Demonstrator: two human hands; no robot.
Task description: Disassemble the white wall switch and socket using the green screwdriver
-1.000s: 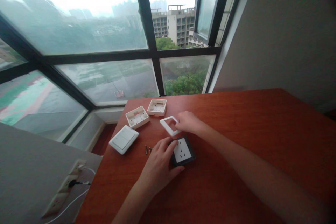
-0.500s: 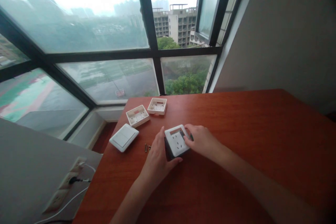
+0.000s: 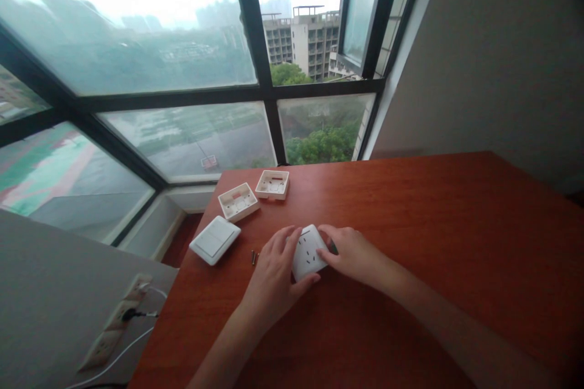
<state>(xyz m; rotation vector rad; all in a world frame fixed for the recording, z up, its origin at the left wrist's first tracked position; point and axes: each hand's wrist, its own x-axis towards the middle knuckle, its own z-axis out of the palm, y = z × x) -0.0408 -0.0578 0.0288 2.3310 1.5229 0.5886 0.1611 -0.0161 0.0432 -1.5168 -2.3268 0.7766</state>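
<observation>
A white wall socket (image 3: pixel 310 253) with several dark slots lies tilted between my hands, low over the table or on it; I cannot tell which. My left hand (image 3: pixel 274 268) wraps its left side, fingers over the upper left edge and thumb along the lower edge. From the right, my right hand (image 3: pixel 352 254) grips the other edge, its thumb on the face. The back of the socket is hidden. Beside my left hand lie small brass-coloured screws (image 3: pixel 253 257), partly covered by the fingers.
A white switch panel (image 3: pixel 215 240) rests near the table's left edge. Behind it stand two open cream mounting boxes, one nearer (image 3: pixel 238 202) and one farther (image 3: pixel 272 185). Windows border the reddish-brown table (image 3: pixel 410 213) at the back. Wall outlets (image 3: pixel 119 317) with plugged cords are at the lower left.
The white frame now sits evenly around the slotted face; the gap at its top has closed. My left fingers have moved over the socket's upper left edge.
</observation>
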